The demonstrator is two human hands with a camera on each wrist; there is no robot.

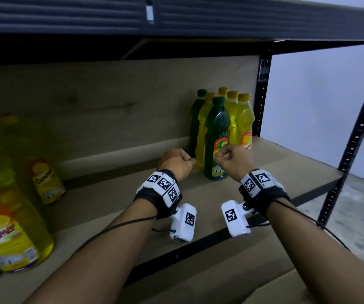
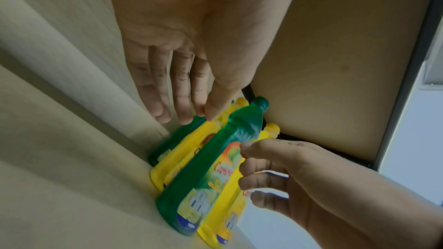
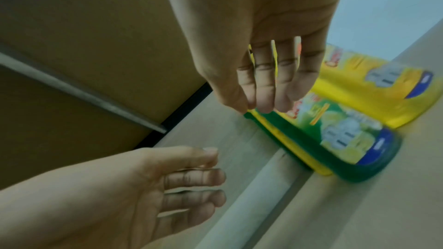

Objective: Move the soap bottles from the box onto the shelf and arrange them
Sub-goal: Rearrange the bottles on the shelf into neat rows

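Observation:
A cluster of soap bottles stands at the back right of the shelf board: several yellow bottles, a green bottle at the rear, and a green bottle in front. My left hand hovers just left of the cluster, fingers straight, tips close to the rear bottles, holding nothing. My right hand is in front of the front green bottle's label with loosely curled fingers and grips nothing. Whether its fingertips touch the label I cannot tell.
Two large yellow bottles stand blurred at the shelf's left end. An upper shelf hangs low overhead. Black metal uprights frame the right side. Brown cardboard lies below the shelf's front edge.

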